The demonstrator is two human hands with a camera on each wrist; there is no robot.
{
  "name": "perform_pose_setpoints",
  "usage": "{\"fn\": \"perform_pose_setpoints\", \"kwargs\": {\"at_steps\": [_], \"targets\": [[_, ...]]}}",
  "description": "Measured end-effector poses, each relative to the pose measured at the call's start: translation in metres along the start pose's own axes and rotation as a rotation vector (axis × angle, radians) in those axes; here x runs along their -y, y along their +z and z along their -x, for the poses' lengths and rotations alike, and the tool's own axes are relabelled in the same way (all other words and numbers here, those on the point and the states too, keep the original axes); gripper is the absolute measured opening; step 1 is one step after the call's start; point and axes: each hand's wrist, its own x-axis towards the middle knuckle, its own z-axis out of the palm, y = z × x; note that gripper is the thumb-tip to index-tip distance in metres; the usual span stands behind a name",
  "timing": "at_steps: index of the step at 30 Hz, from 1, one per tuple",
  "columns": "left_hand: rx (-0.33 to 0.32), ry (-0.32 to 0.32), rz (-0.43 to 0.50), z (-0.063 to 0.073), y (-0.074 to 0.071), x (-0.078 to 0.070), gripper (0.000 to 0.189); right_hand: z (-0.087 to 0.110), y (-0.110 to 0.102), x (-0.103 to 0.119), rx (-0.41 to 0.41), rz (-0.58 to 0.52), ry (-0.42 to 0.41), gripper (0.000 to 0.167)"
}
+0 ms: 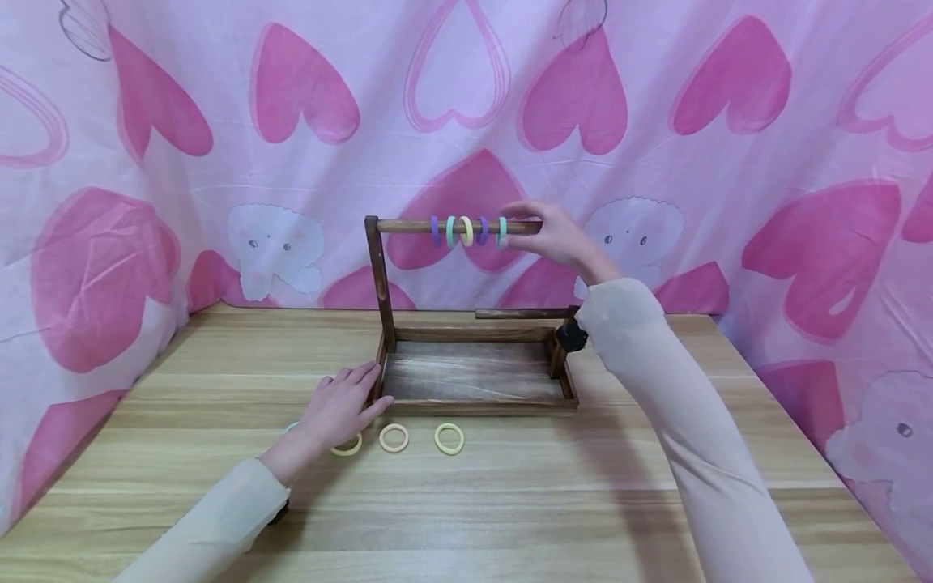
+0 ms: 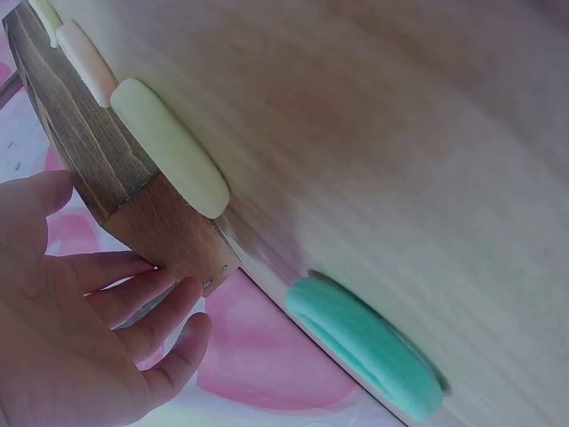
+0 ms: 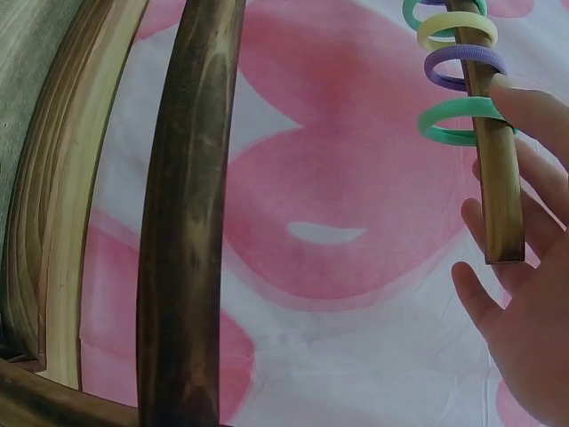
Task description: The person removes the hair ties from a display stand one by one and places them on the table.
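Note:
A wooden stand has a tray base [image 1: 477,407], an upper rod [image 1: 408,227] and a shorter lower rod [image 1: 521,313]. On the upper rod hang several hair ties: purple [image 1: 436,231], green, yellow [image 1: 466,231], another purple [image 3: 465,68] and, nearest the free end, a green hair tie [image 3: 449,121]. My right hand [image 1: 555,233] is around that free end, thumb and fingers at the outermost green hair tie. My left hand [image 1: 342,409] rests at the tray's front left corner, fingers extended and loosely spread, as the left wrist view [image 2: 98,311] also shows.
Before the tray lie a yellow hair tie [image 1: 449,439], a peach one [image 1: 394,438] and another yellow one [image 2: 171,149], partly behind my left hand in the head view. A green hair tie [image 2: 364,345] lies farther left. A heart-patterned cloth [image 1: 291,178] hangs behind the table [image 1: 510,502].

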Motion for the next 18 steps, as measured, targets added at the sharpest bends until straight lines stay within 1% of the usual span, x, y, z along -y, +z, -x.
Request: {"fn": "perform_pose_setpoints", "kwargs": {"at_steps": [3, 11, 18], "targets": [[-0.001, -0.001, -0.004, 0.0, 0.0, 0.0, 0.059, -0.009, -0.001, -0.013, 0.009, 0.003, 0.007, 0.054], [0.011, -0.004, -0.002, 0.0, -0.001, 0.0, 0.06, -0.01, -0.001, -0.011, 0.036, 0.03, 0.051, 0.057], [0.009, -0.004, 0.005, 0.001, -0.001, 0.0, 0.06, -0.014, 0.0, -0.012, 0.028, 0.056, 0.035, 0.055]]}}
